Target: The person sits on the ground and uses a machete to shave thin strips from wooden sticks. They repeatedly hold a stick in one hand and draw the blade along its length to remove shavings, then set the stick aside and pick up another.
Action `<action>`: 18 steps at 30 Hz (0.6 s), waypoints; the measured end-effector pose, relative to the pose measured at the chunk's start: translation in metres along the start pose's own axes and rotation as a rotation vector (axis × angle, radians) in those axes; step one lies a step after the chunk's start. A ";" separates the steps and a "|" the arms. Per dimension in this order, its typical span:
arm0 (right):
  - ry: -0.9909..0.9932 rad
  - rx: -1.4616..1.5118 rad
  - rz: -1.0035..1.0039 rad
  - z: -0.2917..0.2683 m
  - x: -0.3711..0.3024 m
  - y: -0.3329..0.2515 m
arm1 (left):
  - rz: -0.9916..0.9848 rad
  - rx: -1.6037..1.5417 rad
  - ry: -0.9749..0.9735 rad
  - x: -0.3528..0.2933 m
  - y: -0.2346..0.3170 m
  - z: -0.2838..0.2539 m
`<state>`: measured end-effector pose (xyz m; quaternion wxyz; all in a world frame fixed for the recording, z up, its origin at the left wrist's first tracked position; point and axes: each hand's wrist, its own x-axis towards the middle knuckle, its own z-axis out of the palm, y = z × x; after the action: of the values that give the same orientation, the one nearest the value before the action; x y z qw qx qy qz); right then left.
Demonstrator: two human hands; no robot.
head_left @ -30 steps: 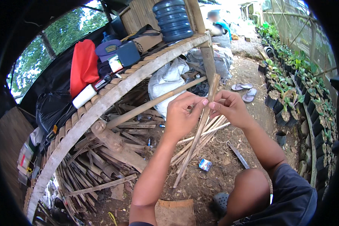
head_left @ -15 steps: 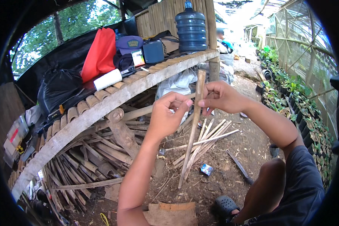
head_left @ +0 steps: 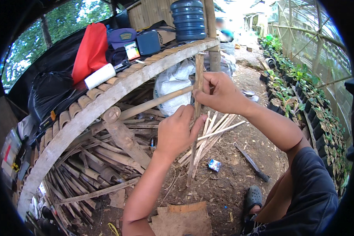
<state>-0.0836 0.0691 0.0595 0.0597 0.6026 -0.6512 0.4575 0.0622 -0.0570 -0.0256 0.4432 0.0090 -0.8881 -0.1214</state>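
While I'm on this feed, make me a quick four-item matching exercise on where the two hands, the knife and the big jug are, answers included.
1. Right hand
2. Knife
3. Blue water jug
4. Left hand

A. Standing on the bench
B. Lower along the wooden strip, below the other hand
C. Gripping the upper part of that strip
D. Lying on the dirt ground

Pairs: 1-C, 2-D, 3-A, 4-B
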 end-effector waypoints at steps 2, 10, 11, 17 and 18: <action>-0.016 0.055 -0.022 0.007 0.005 -0.002 | 0.081 0.254 0.064 0.004 0.002 -0.009; -0.198 0.492 -0.021 -0.001 0.010 0.015 | 0.194 0.132 -0.063 0.022 -0.004 -0.030; -0.213 0.491 -0.025 -0.006 0.009 0.020 | 0.169 0.037 -0.112 0.023 -0.005 -0.028; -0.053 0.269 -0.006 -0.072 0.008 0.055 | -0.036 -0.016 -0.623 0.016 -0.003 0.000; -0.005 0.267 0.079 -0.089 0.007 0.061 | -0.082 0.052 -0.752 0.012 -0.001 0.007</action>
<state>-0.1793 0.1144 0.0832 -0.0404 0.5801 -0.6080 0.5405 0.0497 -0.0584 -0.0206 0.0807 0.0103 -0.9904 -0.1114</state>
